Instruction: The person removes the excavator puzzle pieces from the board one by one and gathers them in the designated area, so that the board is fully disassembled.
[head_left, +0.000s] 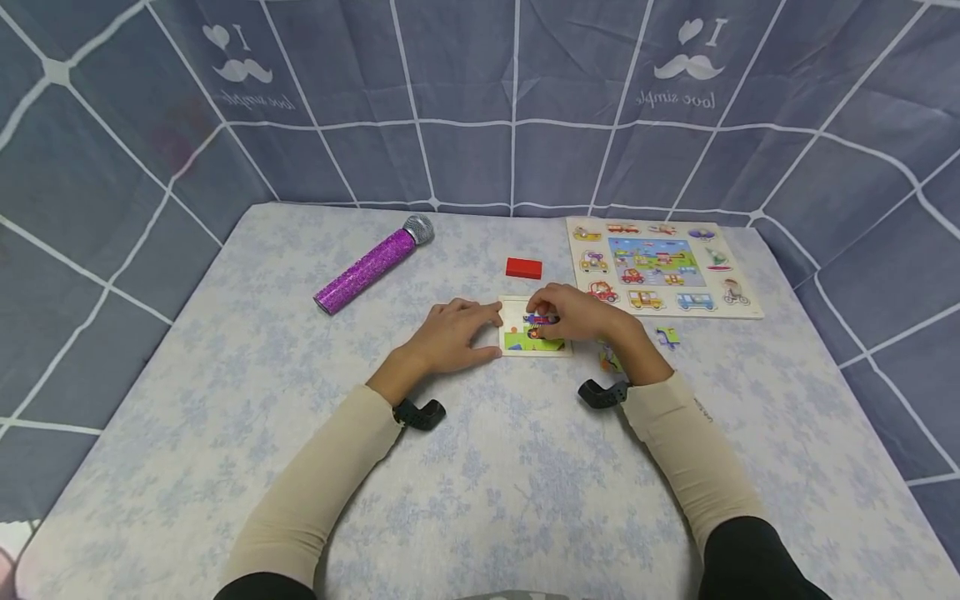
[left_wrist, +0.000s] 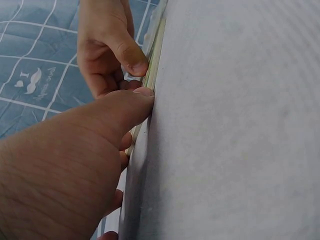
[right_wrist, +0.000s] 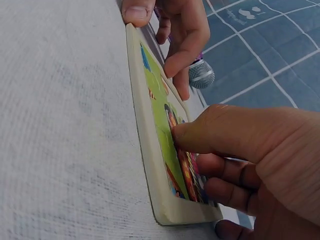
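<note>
A small jigsaw puzzle tray (head_left: 513,312) with a pale rim lies on the table, partly filled with green picture pieces. My left hand (head_left: 453,335) rests at its left side, thumb by the near corner and forefinger further up the edge. Over the tray's right part, my right hand (head_left: 576,315) pinches a colourful puzzle piece (right_wrist: 186,167) between thumb and fingers, low against the picture. The fingers hide much of that piece. One loose puzzle piece (head_left: 667,337) lies right of the right wrist; another puzzle piece (head_left: 609,360) is partly covered by that wrist.
Behind the tray sits a red block (head_left: 523,268). A larger wooden vehicle puzzle board (head_left: 738,267) lies at the back right. A glittery purple microphone (head_left: 367,271) is at the back left. Grey checked cloth (head_left: 465,92) encloses the table's back and sides.
</note>
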